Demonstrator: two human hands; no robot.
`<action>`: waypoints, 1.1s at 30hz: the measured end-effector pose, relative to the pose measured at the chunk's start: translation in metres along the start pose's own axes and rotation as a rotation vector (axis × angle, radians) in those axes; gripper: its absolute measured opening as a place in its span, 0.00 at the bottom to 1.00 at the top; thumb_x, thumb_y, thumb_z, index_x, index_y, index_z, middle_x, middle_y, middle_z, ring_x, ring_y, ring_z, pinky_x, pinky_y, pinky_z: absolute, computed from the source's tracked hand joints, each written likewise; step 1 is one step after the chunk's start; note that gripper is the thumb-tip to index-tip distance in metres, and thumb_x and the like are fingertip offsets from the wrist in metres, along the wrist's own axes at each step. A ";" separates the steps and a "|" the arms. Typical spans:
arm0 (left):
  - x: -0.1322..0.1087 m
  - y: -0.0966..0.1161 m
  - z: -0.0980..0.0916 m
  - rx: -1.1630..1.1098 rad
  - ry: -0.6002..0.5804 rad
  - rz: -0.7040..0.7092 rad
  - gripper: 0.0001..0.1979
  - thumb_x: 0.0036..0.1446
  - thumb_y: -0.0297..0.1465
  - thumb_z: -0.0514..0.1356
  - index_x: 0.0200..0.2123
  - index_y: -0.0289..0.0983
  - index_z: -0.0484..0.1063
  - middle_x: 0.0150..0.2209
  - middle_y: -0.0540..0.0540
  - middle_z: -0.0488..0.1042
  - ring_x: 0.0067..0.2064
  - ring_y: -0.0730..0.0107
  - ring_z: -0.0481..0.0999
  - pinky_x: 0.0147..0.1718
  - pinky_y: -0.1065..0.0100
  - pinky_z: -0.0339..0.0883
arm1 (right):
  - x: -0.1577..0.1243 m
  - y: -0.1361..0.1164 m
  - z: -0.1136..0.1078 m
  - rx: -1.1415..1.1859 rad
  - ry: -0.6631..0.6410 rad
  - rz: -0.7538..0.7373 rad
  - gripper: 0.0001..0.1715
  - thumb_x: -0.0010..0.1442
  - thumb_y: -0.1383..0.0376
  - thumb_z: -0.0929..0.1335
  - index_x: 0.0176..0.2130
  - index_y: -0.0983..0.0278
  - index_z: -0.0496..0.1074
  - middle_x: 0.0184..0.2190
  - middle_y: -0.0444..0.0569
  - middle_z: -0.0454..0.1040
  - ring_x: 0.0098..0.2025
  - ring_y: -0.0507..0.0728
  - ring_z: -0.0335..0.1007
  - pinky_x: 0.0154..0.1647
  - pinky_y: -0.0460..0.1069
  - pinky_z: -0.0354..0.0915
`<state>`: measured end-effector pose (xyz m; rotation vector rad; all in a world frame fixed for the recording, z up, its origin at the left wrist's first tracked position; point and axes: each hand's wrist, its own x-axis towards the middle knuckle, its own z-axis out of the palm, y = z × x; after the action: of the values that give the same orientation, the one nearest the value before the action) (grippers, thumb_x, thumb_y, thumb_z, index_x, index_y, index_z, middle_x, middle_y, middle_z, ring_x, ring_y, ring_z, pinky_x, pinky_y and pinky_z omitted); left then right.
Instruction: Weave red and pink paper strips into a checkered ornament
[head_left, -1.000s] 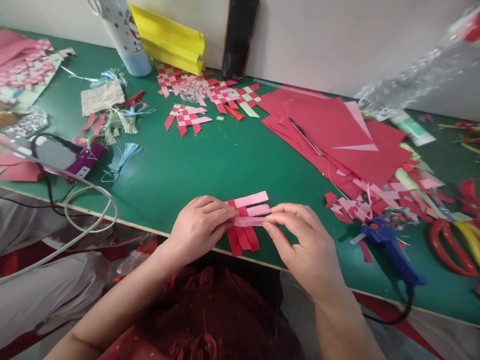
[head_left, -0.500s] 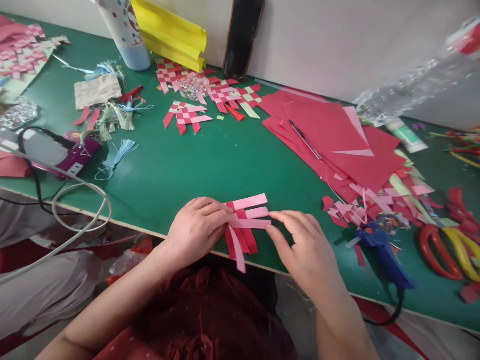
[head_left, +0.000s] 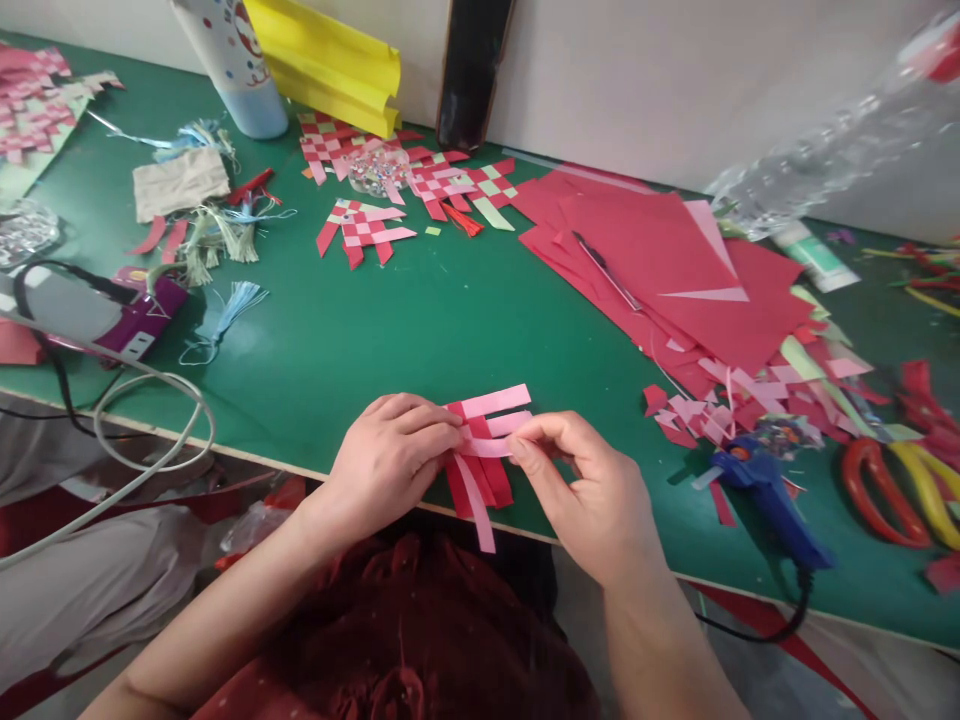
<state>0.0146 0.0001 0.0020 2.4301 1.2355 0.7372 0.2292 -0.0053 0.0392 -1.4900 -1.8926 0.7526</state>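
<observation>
Green table [head_left: 450, 320] against a pale wall [head_left: 637, 80] carries red paper sheets [head_left: 660, 260] and a blue glue gun [head_left: 765, 490]. At its near edge our left hand [head_left: 390, 460] grips the woven strips [head_left: 489, 482], and our right hand [head_left: 592, 490] pinches a pink strip [head_left: 484, 447].

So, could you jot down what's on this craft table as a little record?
Surface: green table
Left hand: holds the red-and-pink paper weave at its left edge
Right hand: pinches a pink strip of the weave
To the right: blue glue gun, scissors
Behind: red paper sheets, finished woven pieces
</observation>
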 end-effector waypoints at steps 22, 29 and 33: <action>0.003 0.002 -0.001 0.004 0.044 0.025 0.05 0.63 0.25 0.58 0.38 0.39 0.74 0.44 0.50 0.81 0.45 0.65 0.77 0.46 0.61 0.66 | 0.001 -0.001 0.019 0.322 -0.021 -0.020 0.15 0.65 0.66 0.66 0.52 0.55 0.68 0.37 0.42 0.77 0.39 0.50 0.76 0.43 0.45 0.71; 0.004 0.002 -0.001 0.007 0.027 -0.014 0.05 0.62 0.25 0.58 0.37 0.39 0.74 0.41 0.49 0.81 0.44 0.63 0.77 0.45 0.60 0.65 | -0.023 0.002 0.021 0.281 -0.084 -0.103 0.19 0.63 0.70 0.66 0.53 0.55 0.66 0.39 0.42 0.76 0.40 0.49 0.74 0.45 0.44 0.70; 0.002 0.001 0.000 0.015 0.013 -0.020 0.06 0.63 0.28 0.57 0.41 0.40 0.74 0.41 0.48 0.80 0.45 0.63 0.76 0.46 0.60 0.65 | -0.031 0.000 0.026 0.236 -0.094 -0.146 0.20 0.63 0.71 0.66 0.53 0.55 0.66 0.39 0.43 0.77 0.39 0.50 0.76 0.43 0.44 0.72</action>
<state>0.0160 0.0014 0.0034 2.4253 1.2733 0.7422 0.2152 -0.0369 0.0181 -1.1773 -1.8830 0.9551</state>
